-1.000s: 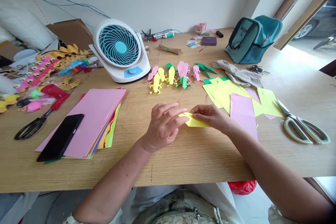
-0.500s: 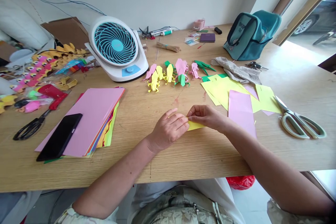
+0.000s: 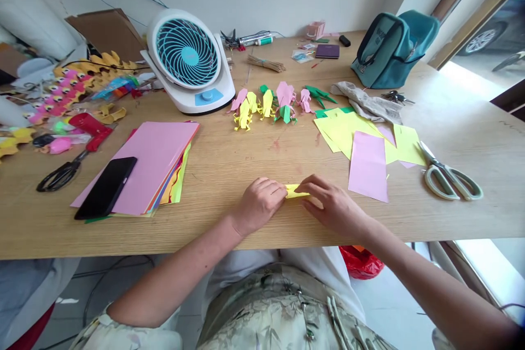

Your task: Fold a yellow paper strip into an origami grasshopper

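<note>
A small folded piece of yellow paper [image 3: 294, 191] lies on the wooden table between my two hands. My left hand [image 3: 262, 202] is closed, with its curled fingers gripping the paper's left end. Over the right end, my right hand [image 3: 330, 202] has its fingers bent and its thumb apart from them, the fingertips touching the paper. Several folded paper figures in yellow, pink and green [image 3: 284, 94] stand beyond my hands. A pink paper strip [image 3: 369, 167] lies to the right, beside loose yellow sheets [image 3: 342, 134].
Scissors [image 3: 451, 175] lie at the right. A black phone [image 3: 106, 188] rests on a stack of coloured paper [image 3: 159, 147] at the left. Behind stand a white and blue fan [image 3: 188, 60] and a teal bag [image 3: 394, 52]. A grey cloth [image 3: 365, 99] lies near some keys [image 3: 397, 97].
My right fingers have spread from a pinch and moved slightly right. My left fingers have curled in. The yellow paper now shows as a narrow strip. The camera view has shifted.
</note>
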The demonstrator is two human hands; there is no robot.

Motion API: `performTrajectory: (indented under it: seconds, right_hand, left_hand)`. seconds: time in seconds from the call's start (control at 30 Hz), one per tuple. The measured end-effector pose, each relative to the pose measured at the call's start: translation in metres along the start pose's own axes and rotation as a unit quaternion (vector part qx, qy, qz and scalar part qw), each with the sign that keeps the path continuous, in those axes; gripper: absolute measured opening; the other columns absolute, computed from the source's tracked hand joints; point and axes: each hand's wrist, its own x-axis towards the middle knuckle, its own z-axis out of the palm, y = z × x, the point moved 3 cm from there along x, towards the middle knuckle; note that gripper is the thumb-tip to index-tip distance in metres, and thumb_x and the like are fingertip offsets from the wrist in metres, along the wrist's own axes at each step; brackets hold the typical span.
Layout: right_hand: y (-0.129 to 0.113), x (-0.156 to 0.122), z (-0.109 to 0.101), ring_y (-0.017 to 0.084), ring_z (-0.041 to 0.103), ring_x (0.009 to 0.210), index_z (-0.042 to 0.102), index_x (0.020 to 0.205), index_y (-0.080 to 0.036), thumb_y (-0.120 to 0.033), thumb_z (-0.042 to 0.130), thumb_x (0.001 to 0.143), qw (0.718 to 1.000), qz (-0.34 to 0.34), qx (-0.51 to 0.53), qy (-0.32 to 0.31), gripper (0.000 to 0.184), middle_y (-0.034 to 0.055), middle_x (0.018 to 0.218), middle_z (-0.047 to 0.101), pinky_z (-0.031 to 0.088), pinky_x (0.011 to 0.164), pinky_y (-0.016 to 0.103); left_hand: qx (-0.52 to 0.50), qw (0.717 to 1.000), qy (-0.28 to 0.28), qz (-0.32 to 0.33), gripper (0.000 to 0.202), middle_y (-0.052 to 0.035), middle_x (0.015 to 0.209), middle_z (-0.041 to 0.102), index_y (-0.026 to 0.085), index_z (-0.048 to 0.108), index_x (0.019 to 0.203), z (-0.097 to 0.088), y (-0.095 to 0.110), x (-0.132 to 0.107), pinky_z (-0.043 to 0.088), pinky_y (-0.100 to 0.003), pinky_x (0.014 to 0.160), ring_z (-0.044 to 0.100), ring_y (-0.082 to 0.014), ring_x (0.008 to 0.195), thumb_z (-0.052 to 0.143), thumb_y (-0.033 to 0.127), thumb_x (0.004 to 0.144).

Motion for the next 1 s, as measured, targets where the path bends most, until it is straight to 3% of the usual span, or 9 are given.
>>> performTrajectory:
  seconds: [0.2, 0.4, 0.53, 0.7, 0.87, 1.0]
  right_hand:
    - [-0.012, 0.001, 0.021, 0.023, 0.058, 0.088, 0.062, 0.106, -0.016, -0.018, 0.056, 0.095, 0.988, -0.055, -0.143, 0.013, 0.013, 0.0097, 0.100, 0.066, 0.044, 0.079, 0.036]
    - [-0.016, 0.004, 0.024, 0.020, 0.055, 0.078, 0.064, 0.104, -0.016, -0.017, 0.054, 0.097, 0.972, -0.096, -0.216, 0.004, 0.013, 0.0074, 0.094, 0.067, 0.037, 0.072, 0.035]
    - [-0.015, 0.001, 0.023, 0.021, 0.054, 0.080, 0.065, 0.104, -0.016, -0.016, 0.055, 0.095, 0.972, -0.101, -0.212, -0.002, 0.013, 0.0084, 0.098, 0.067, 0.037, 0.072, 0.036]
    - [-0.014, 0.000, 0.025, 0.022, 0.054, 0.084, 0.066, 0.103, -0.014, -0.013, 0.051, 0.096, 0.978, -0.111, -0.175, -0.014, 0.016, 0.0120, 0.102, 0.067, 0.040, 0.072, 0.035]
    - [-0.012, 0.000, 0.026, 0.023, 0.054, 0.084, 0.066, 0.104, -0.013, -0.012, 0.050, 0.095, 0.981, -0.111, -0.159, -0.027, 0.018, 0.0127, 0.099, 0.068, 0.042, 0.074, 0.037]
    - [-0.013, 0.000, 0.025, 0.023, 0.056, 0.085, 0.065, 0.107, -0.010, -0.010, 0.049, 0.095, 0.983, -0.112, -0.146, -0.027, 0.021, 0.0140, 0.102, 0.068, 0.043, 0.075, 0.037]
  left_hand:
    - [-0.058, 0.997, -0.013, -0.043, 0.012, -0.0079, 0.101, 0.073, 0.015, 0.064, 0.101, 0.002, 0.001, -0.005, 0.056, -0.033, 0.086, 0.069, -0.0199, 0.097, 0.053, 0.015, 0.095]
    - [-0.180, 0.982, -0.004, -0.062, 0.024, -0.0086, 0.112, 0.073, 0.016, 0.065, 0.107, -0.001, -0.011, -0.010, 0.056, -0.033, 0.095, 0.068, -0.0181, 0.107, 0.050, 0.005, 0.092]
    - [-0.253, 0.963, -0.015, -0.087, 0.026, -0.0077, 0.106, 0.073, 0.015, 0.067, 0.099, -0.004, -0.025, -0.005, 0.056, -0.031, 0.091, 0.069, -0.0161, 0.102, 0.048, 0.000, 0.089]
    - [-0.207, 0.973, -0.094, -0.033, 0.018, -0.0075, 0.096, 0.070, 0.013, 0.067, 0.103, -0.007, -0.035, 0.011, 0.052, -0.030, 0.086, 0.064, -0.0177, 0.094, 0.054, 0.007, 0.092]
    - [-0.219, 0.962, -0.162, 0.008, 0.023, -0.0079, 0.102, 0.066, 0.012, 0.067, 0.109, -0.008, -0.041, 0.016, 0.049, -0.023, 0.084, 0.064, -0.0156, 0.095, 0.048, 0.009, 0.096]
    - [-0.232, 0.959, -0.163, -0.007, 0.022, -0.0061, 0.106, 0.065, 0.014, 0.066, 0.112, -0.006, -0.042, 0.014, 0.048, -0.021, 0.084, 0.065, -0.0142, 0.096, 0.051, 0.013, 0.097]
